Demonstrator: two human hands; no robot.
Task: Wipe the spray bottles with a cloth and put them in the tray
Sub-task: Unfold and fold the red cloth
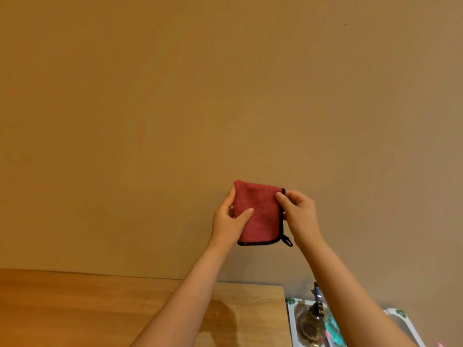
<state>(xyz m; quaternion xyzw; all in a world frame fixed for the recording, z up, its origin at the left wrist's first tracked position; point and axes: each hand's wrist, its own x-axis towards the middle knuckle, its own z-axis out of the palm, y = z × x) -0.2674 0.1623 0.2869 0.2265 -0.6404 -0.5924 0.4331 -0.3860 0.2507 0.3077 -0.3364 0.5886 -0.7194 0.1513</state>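
Both hands are holding a folded red cloth (pixel 259 212) with black trim up in front of a plain tan wall (pixel 225 96), well above the table. The left hand (pixel 229 221) is gripping the cloth's left edge, thumb pressing across its front. The right hand (pixel 299 212) is pinching the upper right corner by the black edging; a small black loop is hanging off the lower right corner. A wooden table (pixel 87 309) is sitting at the near left. At the near right, a white tray (pixel 290 319) is holding a dark glass bottle (pixel 310 326) with a metal top, plus something teal, partly hidden behind the right forearm.
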